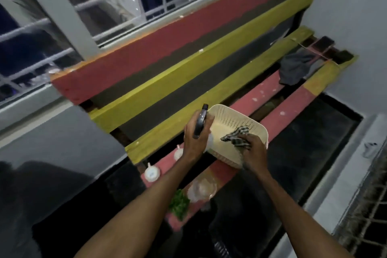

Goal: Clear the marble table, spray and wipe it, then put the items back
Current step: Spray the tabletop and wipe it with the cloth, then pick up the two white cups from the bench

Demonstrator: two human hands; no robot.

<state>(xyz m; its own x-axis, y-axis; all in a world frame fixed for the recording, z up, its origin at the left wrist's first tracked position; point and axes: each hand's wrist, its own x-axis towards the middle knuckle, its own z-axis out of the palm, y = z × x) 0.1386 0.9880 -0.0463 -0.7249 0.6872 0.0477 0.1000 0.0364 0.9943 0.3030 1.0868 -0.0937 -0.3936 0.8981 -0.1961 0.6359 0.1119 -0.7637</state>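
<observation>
The left hand (pixel 194 142) grips a spray bottle (pixel 200 122) by its dark trigger head, just above the near-left corner of a cream perforated basket (pixel 236 112). The right hand (pixel 254 153) clutches a checked cloth (pixel 236 135) inside the basket, which sits on the red-and-yellow slatted counter (pixel 282 115). Two white cups (pixel 151 172) and green leaves (pixel 179 205) lie nearer.

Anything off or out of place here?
Minor only: a dark cloth lies crumpled at the far end of the bench, and green leaves sit loose at its near end. No spill or damage visible.
</observation>
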